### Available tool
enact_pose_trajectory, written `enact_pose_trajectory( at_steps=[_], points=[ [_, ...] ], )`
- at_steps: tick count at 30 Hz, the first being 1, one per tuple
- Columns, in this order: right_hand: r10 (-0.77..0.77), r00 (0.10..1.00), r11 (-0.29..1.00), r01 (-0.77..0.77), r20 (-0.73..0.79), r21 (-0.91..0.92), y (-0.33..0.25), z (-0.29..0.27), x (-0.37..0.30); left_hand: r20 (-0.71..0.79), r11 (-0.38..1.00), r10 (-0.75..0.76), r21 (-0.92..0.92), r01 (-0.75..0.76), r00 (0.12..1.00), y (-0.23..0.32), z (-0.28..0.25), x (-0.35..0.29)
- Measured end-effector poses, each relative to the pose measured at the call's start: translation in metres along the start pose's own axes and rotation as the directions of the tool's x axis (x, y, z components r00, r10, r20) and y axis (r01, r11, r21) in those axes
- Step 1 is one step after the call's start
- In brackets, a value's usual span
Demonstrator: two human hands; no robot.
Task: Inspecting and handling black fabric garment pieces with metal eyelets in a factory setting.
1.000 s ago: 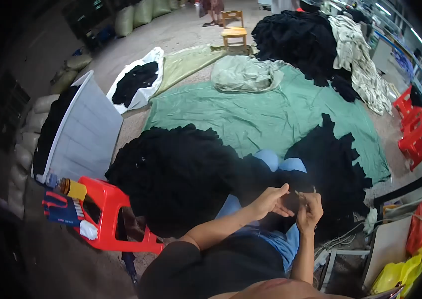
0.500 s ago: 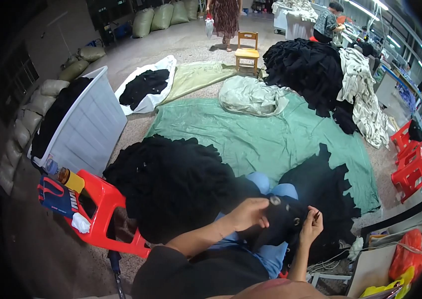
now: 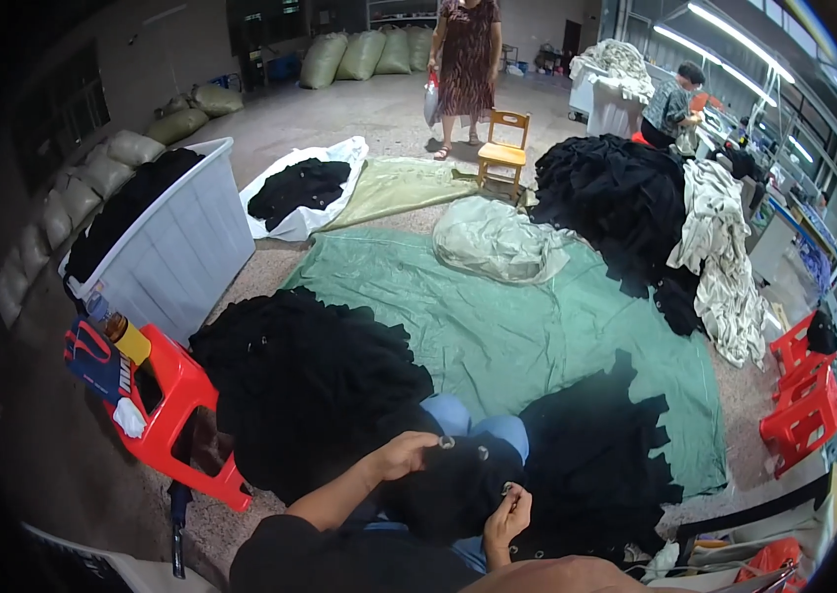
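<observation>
A piece of black cloth (image 3: 453,497) with several shiny metal rings lies spread over my knees. My left hand (image 3: 407,455) pinches its upper left edge beside one ring. At the lower right edge, my right hand (image 3: 508,514) grips the same cloth with bent fingers, close to another ring. Whether a small tool is also in that hand cannot be made out. A large heap of black cloth pieces (image 3: 305,381) rises to the left of my legs. To the right, more black pieces (image 3: 591,455) lie layered on the green sheet (image 3: 369,262).
On the left stands a red stool (image 3: 177,395) with a bottle (image 3: 127,336) and a dark blue box (image 3: 97,361). Behind it is a white bin (image 3: 176,242). Farther off are a wooden chair (image 3: 504,148), a standing person (image 3: 466,59) and another black heap (image 3: 611,203).
The head view has shifted, showing more of the room ahead. My hands have drawn the cloth out flatter, with several rings in a row. The standing person has come closer.
</observation>
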State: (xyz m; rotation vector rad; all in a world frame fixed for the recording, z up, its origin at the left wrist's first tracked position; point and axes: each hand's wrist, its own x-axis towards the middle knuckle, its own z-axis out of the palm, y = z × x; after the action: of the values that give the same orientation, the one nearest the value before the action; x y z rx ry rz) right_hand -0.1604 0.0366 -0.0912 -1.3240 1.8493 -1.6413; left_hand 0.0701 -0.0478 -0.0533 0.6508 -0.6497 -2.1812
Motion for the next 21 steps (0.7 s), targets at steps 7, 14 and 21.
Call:
enact_pose_trajectory(
  at_steps=[7, 14, 21],
  points=[
    [-0.044, 0.997, 0.976, 0.029, 0.066, 0.214, 0.0, -0.008, 0.031, -0.148, 0.993, 0.078, 0.097, -0.064, 0.986, -0.005, 0.009, -0.027],
    [-0.058, 0.998, 0.923, 0.053, 0.0, 0.381, -0.052, 0.025, 0.065, -0.166, 0.968, 0.1, 0.245, -0.057, 0.981, -0.021, -0.025, -0.019],
    [-0.089, 0.975, 0.994, 0.099, 0.204, -0.039, -0.062, 0.063, 0.02, -0.09, 0.981, 0.126, 0.162, -0.111, 0.988, -0.015, -0.038, -0.003]
  ],
)
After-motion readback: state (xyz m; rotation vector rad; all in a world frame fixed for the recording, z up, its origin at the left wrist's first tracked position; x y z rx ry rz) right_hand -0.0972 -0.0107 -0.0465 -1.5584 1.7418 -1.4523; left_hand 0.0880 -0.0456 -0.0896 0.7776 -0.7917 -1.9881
